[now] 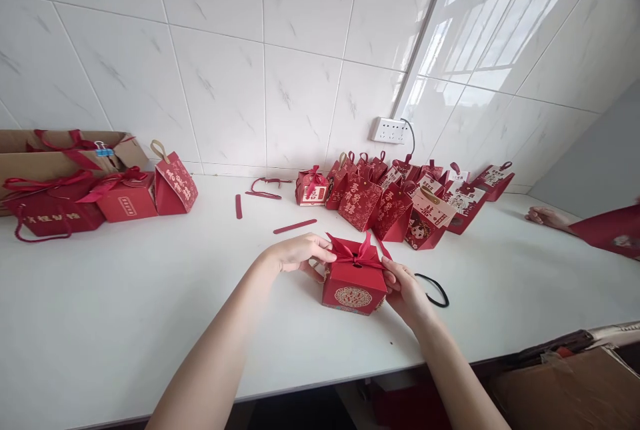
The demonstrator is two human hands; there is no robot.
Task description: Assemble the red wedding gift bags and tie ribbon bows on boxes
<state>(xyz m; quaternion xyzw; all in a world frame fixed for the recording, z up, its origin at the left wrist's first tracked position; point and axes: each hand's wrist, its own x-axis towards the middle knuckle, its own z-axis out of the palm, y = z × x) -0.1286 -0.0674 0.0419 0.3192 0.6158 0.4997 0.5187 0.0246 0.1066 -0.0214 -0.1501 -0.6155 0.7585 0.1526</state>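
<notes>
A red gift box [347, 291] with a round gold emblem on its front stands on the white table in front of me. Across its top a red ribbon [357, 255] is tied in a bow. My left hand [303, 255] pinches the ribbon's left side, its lower fingers curled beside the box. On the other side, my right hand [406, 287] has thumb and fingers closed on the ribbon's right part, against the box's upper right edge. Some of the right fingers are hidden behind the box.
Several red gift boxes [359, 203] stand at the back right, others [127, 197] by a cardboard carton [15, 153] at left. Red strips [295, 226] and a cord [265, 195] lie behind, a black band [439, 291] at right. Another person's hand [547, 217] rests far right.
</notes>
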